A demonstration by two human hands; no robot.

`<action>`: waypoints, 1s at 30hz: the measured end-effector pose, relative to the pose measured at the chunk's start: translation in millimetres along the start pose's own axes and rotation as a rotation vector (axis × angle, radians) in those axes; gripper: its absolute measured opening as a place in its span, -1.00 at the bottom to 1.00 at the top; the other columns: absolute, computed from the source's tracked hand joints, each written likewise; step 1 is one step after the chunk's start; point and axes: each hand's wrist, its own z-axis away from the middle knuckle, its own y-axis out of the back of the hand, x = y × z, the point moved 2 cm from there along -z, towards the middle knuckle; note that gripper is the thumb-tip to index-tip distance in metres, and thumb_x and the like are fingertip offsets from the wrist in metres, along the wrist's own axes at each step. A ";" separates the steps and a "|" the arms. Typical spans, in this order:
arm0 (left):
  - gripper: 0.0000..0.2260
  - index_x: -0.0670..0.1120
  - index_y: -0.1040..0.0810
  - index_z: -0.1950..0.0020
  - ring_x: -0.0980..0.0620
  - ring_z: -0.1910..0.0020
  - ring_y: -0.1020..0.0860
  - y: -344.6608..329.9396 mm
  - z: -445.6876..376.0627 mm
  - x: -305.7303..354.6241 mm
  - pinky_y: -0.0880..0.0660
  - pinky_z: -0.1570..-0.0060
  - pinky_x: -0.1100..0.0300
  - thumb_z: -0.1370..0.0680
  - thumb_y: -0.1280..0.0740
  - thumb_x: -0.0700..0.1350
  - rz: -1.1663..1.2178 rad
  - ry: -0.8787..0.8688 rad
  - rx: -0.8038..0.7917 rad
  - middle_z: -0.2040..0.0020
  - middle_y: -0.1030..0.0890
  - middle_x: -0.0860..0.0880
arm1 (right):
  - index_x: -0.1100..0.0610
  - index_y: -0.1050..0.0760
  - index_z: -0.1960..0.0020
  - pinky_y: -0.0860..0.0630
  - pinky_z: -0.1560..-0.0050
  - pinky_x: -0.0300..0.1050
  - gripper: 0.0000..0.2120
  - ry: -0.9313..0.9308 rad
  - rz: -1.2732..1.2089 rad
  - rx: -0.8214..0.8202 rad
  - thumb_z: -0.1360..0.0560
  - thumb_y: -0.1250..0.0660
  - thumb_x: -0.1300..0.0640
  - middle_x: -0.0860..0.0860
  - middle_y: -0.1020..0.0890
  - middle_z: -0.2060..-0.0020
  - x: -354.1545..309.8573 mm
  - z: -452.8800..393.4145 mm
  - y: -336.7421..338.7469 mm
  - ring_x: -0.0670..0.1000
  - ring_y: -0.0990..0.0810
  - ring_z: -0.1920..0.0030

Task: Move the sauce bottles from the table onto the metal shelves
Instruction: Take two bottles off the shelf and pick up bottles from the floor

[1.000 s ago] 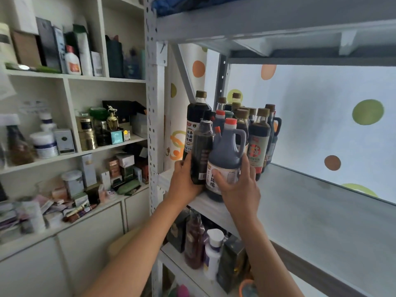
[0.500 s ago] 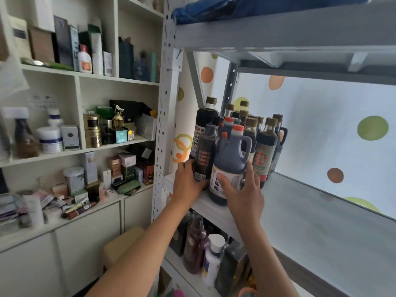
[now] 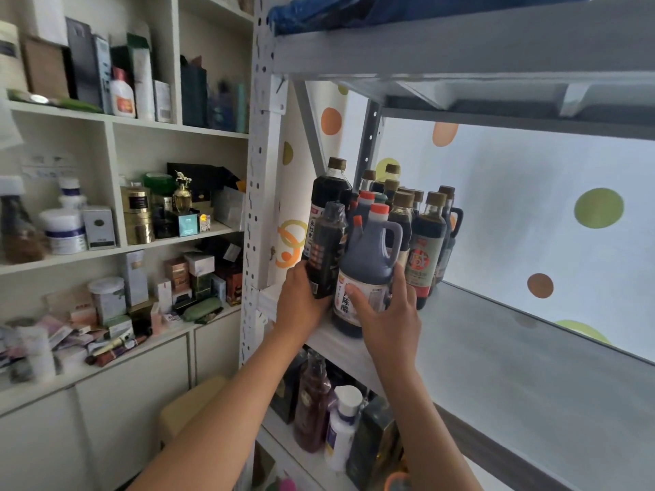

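Standing on metal shelf [image 3: 496, 352] at front-left corner — slim dark bottle [image 3: 324, 249] gripped by left hand [image 3: 301, 306]; handled jug [image 3: 368, 267], at its 3 o'clock, clasped by right hand [image 3: 386, 313].

Sauce bottles [image 3: 381, 239] on metal shelf [image 3: 514, 366]

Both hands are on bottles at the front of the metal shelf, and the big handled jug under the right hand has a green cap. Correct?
Not quite. The head view shows the handled jug under the right hand has an orange-red cap, not green. The left hand grips a slim dark bottle on the metal shelf.
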 end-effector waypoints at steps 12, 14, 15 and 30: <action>-0.40 -0.02 -0.30 -0.38 -0.02 -0.25 -0.52 12.9 10.9 -0.8 -0.45 -0.25 0.05 -0.43 -0.51 -0.12 0.055 0.047 -0.212 -0.25 -0.55 -0.01 | -0.19 0.01 -0.57 -0.56 -0.23 0.05 -0.02 -0.041 -0.123 -0.066 -0.34 -0.50 -0.23 -0.11 -0.46 -0.42 0.0 1.1 0.4 -0.01 -0.50 -0.34; -0.40 -0.02 -0.31 -0.39 -0.02 -0.26 -0.51 16.1 11.4 0.5 -0.43 -0.27 0.03 -0.43 -0.50 -0.15 0.075 0.061 -0.235 -0.26 -0.54 -0.01 | -0.23 0.03 -0.56 -0.60 -0.18 0.07 0.02 -0.059 -0.146 -0.075 -0.31 -0.54 -0.20 -0.12 -0.48 -0.39 0.5 1.5 1.6 -0.02 -0.53 -0.31; -0.41 -0.03 -0.31 -0.38 -0.03 -0.27 -0.50 17.6 11.7 1.2 -0.42 -0.28 0.03 -0.43 -0.50 -0.16 0.077 0.072 -0.243 -0.27 -0.54 -0.02 | -0.23 0.03 -0.55 -0.60 -0.17 0.06 0.03 -0.067 -0.162 -0.082 -0.30 -0.56 -0.19 -0.13 -0.49 -0.38 0.4 2.0 2.9 -0.03 -0.54 -0.30; -0.45 0.08 -0.33 -0.38 0.18 -0.19 -0.42 -17.5 70.7 42.4 -0.35 -0.24 0.17 -0.48 -0.47 -0.13 0.165 -0.015 -0.407 -0.20 -0.50 0.18 | -0.20 -0.07 -0.55 -0.59 -0.16 -0.03 -0.09 -0.153 -0.068 -0.008 -0.37 -0.53 -0.13 -0.10 -0.53 -0.35 32.5 31.9 97.0 0.00 -0.58 -0.27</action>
